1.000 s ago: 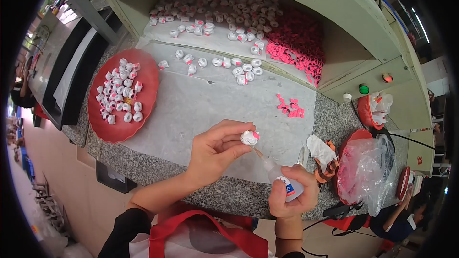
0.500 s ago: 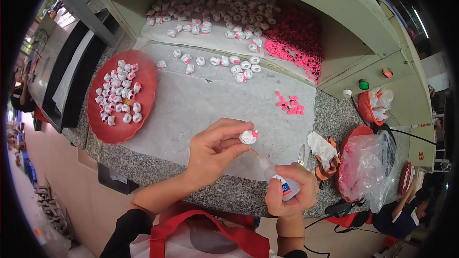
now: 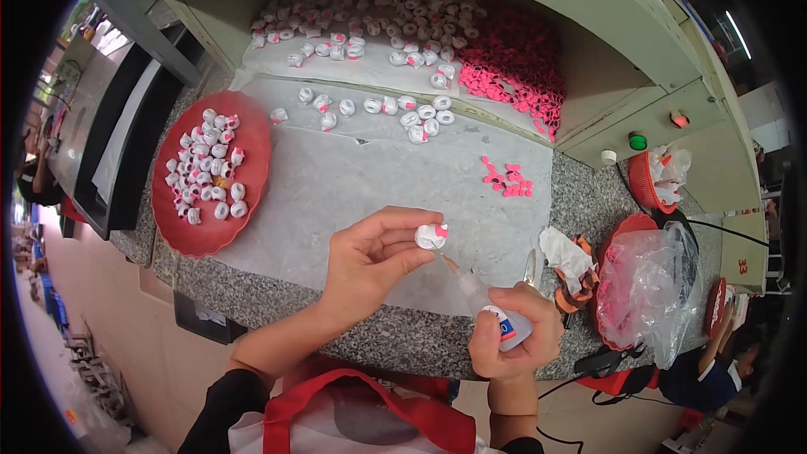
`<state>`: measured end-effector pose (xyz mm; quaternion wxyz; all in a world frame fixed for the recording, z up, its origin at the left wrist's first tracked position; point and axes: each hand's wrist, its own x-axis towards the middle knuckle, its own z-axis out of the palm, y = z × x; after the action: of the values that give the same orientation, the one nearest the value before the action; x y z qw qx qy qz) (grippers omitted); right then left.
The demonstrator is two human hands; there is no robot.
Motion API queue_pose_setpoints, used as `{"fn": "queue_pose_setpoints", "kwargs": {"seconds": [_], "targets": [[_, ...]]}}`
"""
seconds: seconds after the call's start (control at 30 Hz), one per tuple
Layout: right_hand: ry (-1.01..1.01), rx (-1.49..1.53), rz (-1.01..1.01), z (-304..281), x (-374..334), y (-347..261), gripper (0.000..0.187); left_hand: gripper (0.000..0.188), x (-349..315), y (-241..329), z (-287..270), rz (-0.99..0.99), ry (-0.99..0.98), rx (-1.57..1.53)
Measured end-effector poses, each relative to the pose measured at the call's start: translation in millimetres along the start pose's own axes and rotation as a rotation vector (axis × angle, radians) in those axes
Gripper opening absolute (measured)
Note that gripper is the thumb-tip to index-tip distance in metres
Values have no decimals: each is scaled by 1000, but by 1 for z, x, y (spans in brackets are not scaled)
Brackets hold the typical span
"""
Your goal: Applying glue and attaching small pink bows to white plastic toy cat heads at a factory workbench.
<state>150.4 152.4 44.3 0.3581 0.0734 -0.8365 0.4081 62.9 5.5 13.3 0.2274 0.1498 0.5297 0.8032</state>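
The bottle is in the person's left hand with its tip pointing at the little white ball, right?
Not quite: the head view shows the bottle in the right hand. Its tip does point at the little white ball.

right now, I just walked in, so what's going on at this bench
Someone's left hand holds up a small white-and-pink piece, and the right hand grips a squeeze bottle. The bottle's narrow tip points toward the piece, very close; whether they touch is hard to tell. Off to the left, a red dish holds similar pieces, and small pink parts lie on the right side of the white sheet.
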Motion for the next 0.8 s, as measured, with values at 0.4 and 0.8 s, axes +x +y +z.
{"fn": "queue_pose_setpoints", "kwargs": {"seconds": [0.4, 0.8], "targets": [[42, 8, -20, 3, -3, 0, 26, 35, 1, -1, -4, -118, 11, -124], [63, -22, -12, 0, -1, 0, 24, 35, 2, -2, -5, -95, 31, -112]]}}
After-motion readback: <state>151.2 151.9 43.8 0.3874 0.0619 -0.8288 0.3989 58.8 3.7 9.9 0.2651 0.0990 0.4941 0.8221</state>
